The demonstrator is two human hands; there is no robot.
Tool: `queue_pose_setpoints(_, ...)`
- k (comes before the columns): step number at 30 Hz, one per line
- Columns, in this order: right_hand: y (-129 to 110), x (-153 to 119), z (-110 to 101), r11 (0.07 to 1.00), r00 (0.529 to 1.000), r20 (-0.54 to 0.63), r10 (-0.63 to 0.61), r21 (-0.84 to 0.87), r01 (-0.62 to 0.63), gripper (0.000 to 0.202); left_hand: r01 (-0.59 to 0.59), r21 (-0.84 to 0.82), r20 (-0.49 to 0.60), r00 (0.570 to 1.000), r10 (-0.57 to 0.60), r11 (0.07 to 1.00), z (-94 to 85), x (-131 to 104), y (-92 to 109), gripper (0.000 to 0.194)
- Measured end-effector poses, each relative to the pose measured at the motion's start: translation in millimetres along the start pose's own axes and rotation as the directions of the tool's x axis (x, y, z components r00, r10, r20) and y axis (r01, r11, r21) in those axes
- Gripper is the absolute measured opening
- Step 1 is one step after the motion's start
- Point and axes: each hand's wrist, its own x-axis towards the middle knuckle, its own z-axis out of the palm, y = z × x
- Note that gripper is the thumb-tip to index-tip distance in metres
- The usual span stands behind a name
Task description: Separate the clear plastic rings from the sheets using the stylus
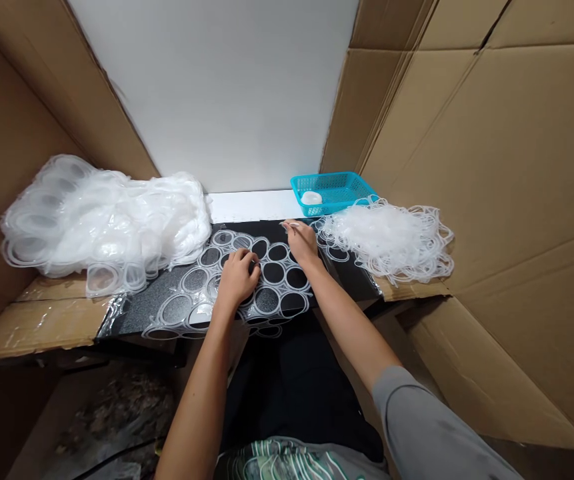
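A sheet of joined clear plastic rings (267,301) lies over the dark tabletop, its near edge hanging past the front. My left hand (238,277) rests on the middle of this sheet, fingers bent and thumb close to the forefinger, gripping it. At the sheet's far right corner is my right hand (301,241), raised slightly, with fingertips pinched on a small whitish strip of clear plastic (283,225). To its right sits a tangled heap of thin clear plastic rings (391,240). The exact grip under my left fingers is partly hidden.
A large pile of clear ring sheets (117,220) stands at left. Behind my right hand is a blue plastic basket (339,183) holding a white roll-like item (311,198). Cardboard walls (507,167) enclose both sides, with a white panel (217,87) at the back.
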Motion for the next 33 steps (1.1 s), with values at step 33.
queue_pose_setpoints(33, -33, -19, 41, 0.920, 0.910, 0.335, -0.246, 0.376, 0.110, 0.018, 0.075, -0.091, -0.090, 0.992, -0.083, 0.993, -7.8, -26, 2, 0.029)
